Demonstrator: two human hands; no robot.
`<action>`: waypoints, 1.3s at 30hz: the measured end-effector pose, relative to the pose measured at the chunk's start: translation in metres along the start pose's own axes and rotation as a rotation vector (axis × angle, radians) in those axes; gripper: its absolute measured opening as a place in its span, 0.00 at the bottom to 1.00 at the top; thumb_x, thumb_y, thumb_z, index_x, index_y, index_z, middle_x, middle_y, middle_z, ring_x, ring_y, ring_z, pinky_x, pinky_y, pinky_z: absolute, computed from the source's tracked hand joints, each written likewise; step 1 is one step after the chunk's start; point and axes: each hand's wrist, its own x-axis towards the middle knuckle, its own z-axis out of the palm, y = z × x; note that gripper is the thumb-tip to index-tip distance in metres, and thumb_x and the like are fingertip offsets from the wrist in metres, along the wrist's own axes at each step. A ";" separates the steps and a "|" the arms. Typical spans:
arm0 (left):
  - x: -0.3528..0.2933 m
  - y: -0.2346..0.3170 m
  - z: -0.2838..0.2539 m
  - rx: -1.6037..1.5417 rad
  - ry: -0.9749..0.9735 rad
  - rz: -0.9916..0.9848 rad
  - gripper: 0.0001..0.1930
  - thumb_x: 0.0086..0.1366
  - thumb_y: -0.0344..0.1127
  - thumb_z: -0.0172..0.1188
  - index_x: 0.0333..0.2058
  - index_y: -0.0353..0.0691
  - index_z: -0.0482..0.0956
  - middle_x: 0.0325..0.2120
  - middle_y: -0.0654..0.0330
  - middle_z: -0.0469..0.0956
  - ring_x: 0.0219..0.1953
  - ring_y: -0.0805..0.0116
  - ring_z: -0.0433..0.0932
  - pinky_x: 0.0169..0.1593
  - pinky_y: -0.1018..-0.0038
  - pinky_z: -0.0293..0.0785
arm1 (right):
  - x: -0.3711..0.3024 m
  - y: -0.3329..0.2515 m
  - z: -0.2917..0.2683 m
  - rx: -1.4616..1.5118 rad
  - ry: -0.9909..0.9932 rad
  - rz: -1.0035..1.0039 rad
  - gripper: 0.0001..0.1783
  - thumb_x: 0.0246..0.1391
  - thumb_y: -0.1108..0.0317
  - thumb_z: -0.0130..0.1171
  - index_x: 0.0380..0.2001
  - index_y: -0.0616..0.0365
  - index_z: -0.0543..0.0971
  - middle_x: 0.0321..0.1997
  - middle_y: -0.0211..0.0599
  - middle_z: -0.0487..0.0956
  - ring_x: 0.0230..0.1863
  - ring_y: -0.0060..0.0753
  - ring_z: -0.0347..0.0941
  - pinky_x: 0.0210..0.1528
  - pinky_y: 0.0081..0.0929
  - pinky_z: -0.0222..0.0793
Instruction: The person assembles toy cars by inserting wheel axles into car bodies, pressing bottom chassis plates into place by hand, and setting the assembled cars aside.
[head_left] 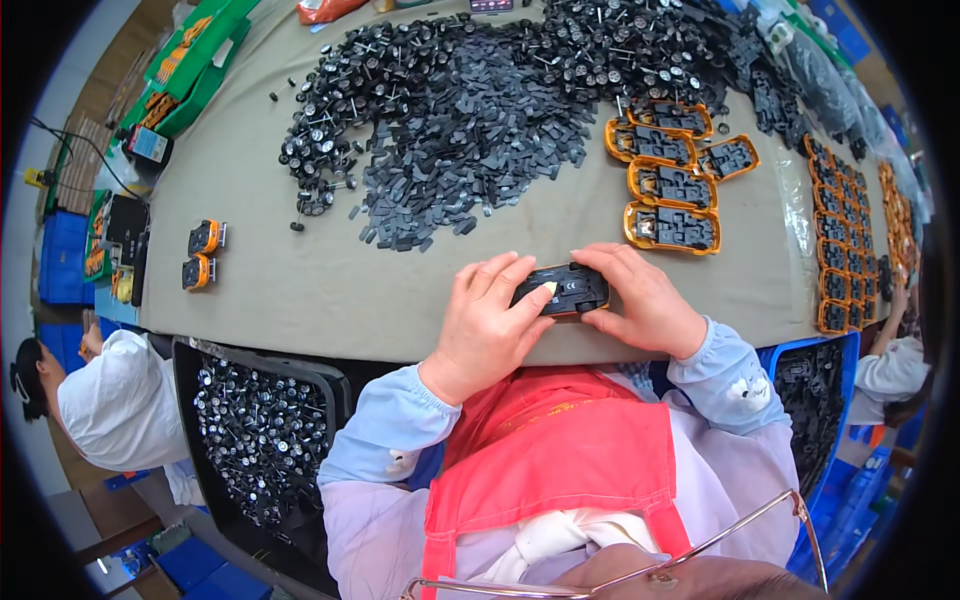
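A toy car [583, 288] lies with its black underside up between my two hands, near the front edge of the table. My left hand [488, 318] grips its left end, and the thumb, with a pale yellow patch at its tip, presses on the black base. My right hand [645, 302] closes on the right end, fingers at the far side and thumb at the near side. Right of the hands, several orange car bodies with black insides [673, 228] lie in a short column. Beyond the hands spreads a heap of small black plastic plates [480, 130].
Black wheels on metal axles [335, 110] pile up around the plates. Two orange-and-black pieces [200, 272] sit at far left. Rows of car bodies [833, 258] line the right side. A black bin of wheels [262, 430] and a blue crate [850, 375] flank me. Other people [120, 400] sit at both sides.
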 end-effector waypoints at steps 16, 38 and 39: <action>-0.005 0.025 0.010 0.493 -0.169 0.276 0.16 0.58 0.31 0.63 0.43 0.26 0.81 0.42 0.41 0.80 0.44 0.49 0.80 0.53 0.55 0.74 | 0.018 0.028 0.007 0.480 -0.177 0.420 0.17 0.58 0.64 0.66 0.45 0.63 0.77 0.29 0.27 0.77 0.29 0.15 0.72 0.29 0.18 0.71; -0.188 -0.151 -0.153 -1.176 1.010 -1.135 0.18 0.74 0.41 0.53 0.54 0.35 0.74 0.45 0.56 0.82 0.43 0.64 0.83 0.42 0.67 0.81 | 0.016 -0.001 0.045 0.710 0.053 0.154 0.11 0.59 0.77 0.56 0.45 0.63 0.77 0.40 0.30 0.78 0.42 0.22 0.74 0.45 0.20 0.71; -0.221 -0.189 -0.170 -1.081 1.012 -1.191 0.17 0.74 0.42 0.53 0.53 0.36 0.75 0.43 0.57 0.83 0.40 0.65 0.83 0.38 0.69 0.81 | 0.019 -0.002 0.048 0.738 0.016 0.228 0.09 0.59 0.77 0.55 0.43 0.63 0.77 0.39 0.29 0.78 0.41 0.20 0.73 0.45 0.19 0.70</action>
